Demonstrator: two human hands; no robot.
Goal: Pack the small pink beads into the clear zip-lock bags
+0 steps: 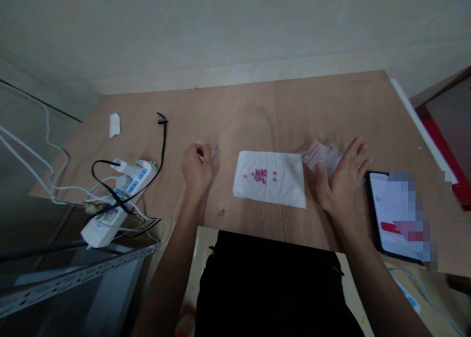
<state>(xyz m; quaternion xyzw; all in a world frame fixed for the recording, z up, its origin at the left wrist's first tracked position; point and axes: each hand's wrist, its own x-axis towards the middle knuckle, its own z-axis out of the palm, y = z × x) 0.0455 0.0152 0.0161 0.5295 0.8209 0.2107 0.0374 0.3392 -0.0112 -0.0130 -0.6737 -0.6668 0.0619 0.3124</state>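
On the table, left of the white sheet, my left hand [197,168] is closed, fingers curled round a small clear plastic bag [214,153] that partly shows past them. My right hand [342,182] has its fingers spread beside several clear zip bags [319,154] with red stripes, overlapping their edge; whether it presses on them is hard to see. Between the hands lies a white sheet [270,197], apparently cloth or paper. Small dark pink beads [261,175] form a cluster on it, with a few lying apart to either side.
At the left, a white power strip [101,229] carries plugs and tangled cables. Behind it are a black cable end [162,121] and a white scrap [115,125]. A phone or tablet [390,214], its screen lit and partly blurred out, lies right of my right hand. The wall borders the wooden table [243,106].
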